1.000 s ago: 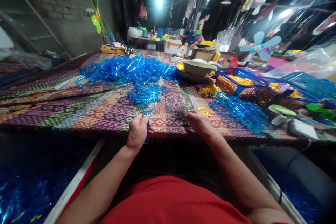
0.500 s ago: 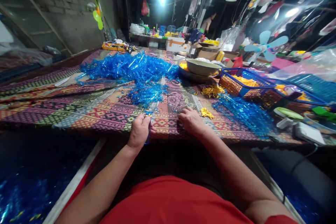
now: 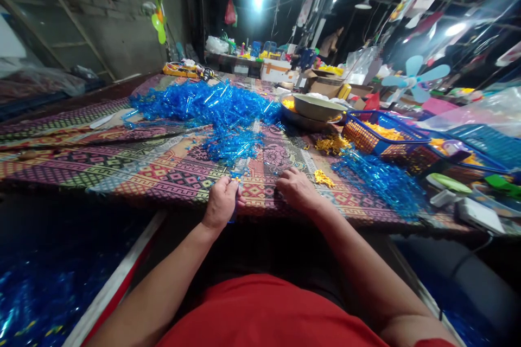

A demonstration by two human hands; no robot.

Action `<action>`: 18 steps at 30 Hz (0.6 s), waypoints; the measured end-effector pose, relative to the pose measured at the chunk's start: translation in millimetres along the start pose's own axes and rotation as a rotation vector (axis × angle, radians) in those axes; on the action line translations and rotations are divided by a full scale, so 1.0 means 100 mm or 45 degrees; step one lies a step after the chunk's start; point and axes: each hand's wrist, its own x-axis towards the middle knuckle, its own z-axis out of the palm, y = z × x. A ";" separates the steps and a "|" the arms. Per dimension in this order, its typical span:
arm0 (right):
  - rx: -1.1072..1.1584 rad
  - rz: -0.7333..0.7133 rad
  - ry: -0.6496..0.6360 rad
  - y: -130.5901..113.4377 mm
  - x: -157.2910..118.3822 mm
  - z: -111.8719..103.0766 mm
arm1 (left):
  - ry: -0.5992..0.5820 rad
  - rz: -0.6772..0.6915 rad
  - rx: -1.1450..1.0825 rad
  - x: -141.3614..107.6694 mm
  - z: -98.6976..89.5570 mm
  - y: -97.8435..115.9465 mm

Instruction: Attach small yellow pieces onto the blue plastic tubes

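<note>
My left hand (image 3: 222, 201) is closed at the table's front edge, pinching a blue piece with a small yellow tip showing above the thumb. My right hand (image 3: 296, 187) rests on the patterned cloth (image 3: 163, 179) with its fingers curled down; whatever may be under the fingertips is hidden. Just right of that hand lies a small heap of yellow pieces (image 3: 324, 178). Beyond my hands is a small pile of blue clear pieces (image 3: 232, 145), joined to a larger blue pile (image 3: 203, 102). Another blue pile (image 3: 378, 181) spreads out at the right.
Stacked metal bowls (image 3: 315, 107) stand behind the yellow pieces. Blue baskets (image 3: 380, 133) with yellow pieces are at the right, near a light-blue fan (image 3: 413, 78) and a white box (image 3: 480, 216) with a cable. A person (image 3: 331, 42) is far back.
The view has shifted slightly, so the table and piles appear a little further right. Both hands keep nearly the same pose.
</note>
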 end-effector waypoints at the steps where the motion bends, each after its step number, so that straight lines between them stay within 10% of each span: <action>1: -0.002 -0.008 -0.001 -0.01 0.00 -0.01 | 0.000 0.001 -0.001 0.00 0.00 0.00; 11: 0.083 -0.133 0.114 -0.04 0.08 0.14 | -0.007 -0.029 -0.109 0.00 -0.02 0.01; 18: 0.671 -0.151 0.325 -0.24 0.14 0.20 | -0.104 -0.156 -0.099 -0.23 -0.03 0.13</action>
